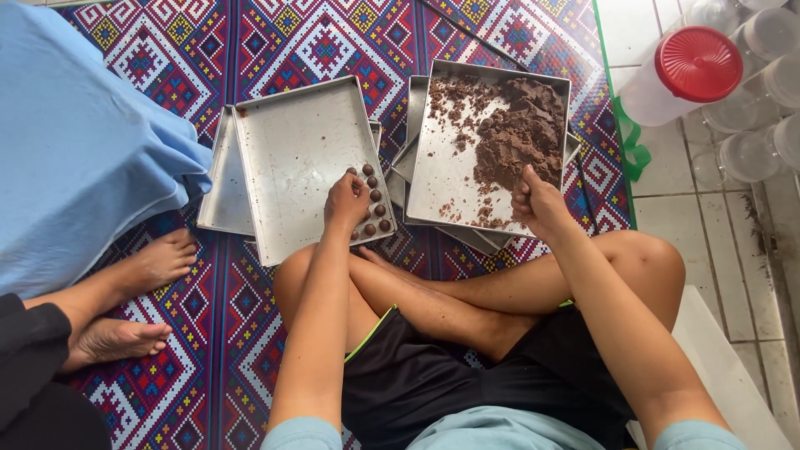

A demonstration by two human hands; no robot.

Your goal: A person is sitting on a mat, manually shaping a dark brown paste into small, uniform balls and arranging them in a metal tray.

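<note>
**On the woven mat, a first cluster of dough balls and a heap left to roll**

On the near right corner of the rectangular silver metal tray [287,162] sit the small round brown dough balls [374,202], about nine of them in two short rows, close together. Nearly all the tray's floor lies bare, so the work looks only just begun by my judgement. The mound of crumbly brown dough [521,133] fills the far right part of the second silver metal tray [442,171], with loose crumbs scattered over its left half; most of the dough is unshaped.

The left hand [346,200] rests at the edge of the ball cluster, its fingers [357,183] curled together and bent down onto the balls; whether they pinch one I cannot tell. The right hand [537,204] sits at the near edge of the dough heap, fingers drawn shut around a small brown lump.

Both trays lie on other stacked trays, on the patterned red, blue and white woven mat [275,42]. The person sits cross-legged behind them. To the left, another person's bare feet [137,300] rest on the mat beside light blue cloth [75,142]. On the tiled floor to the right lie clear plastic jars [754,100], one with a red round lid [697,63].
</note>
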